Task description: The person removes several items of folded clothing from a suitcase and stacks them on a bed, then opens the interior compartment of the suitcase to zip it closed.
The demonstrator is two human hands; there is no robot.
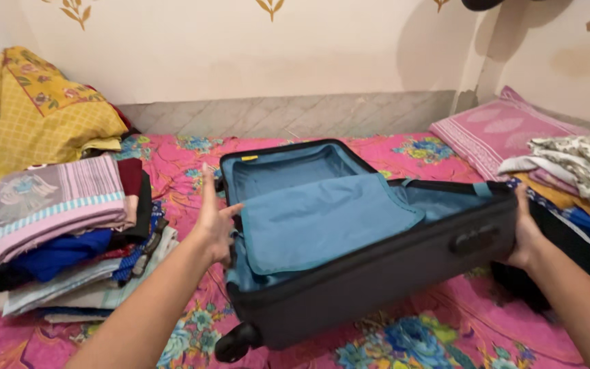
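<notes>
An open dark grey suitcase (377, 273) with blue lining lies on a bed, its lid flat toward the wall and a blue divider flap (322, 219) across the middle. My left hand (214, 222) rests flat against the suitcase's left side, fingers apart and pointing up. At the case's right end my right hand (524, 236) presses on the upper corner; its fingertips are hidden behind the edge. Two black wheels (237, 342) stick out at the near left corner.
A pile of folded clothes (63, 232) sits left of the suitcase, with a yellow cloth (42, 109) heaped behind it. Another stack of folded clothes (575, 184) and a pink pillow (500, 130) lie to the right. The pink floral bedsheet (445, 328) meets the wall behind.
</notes>
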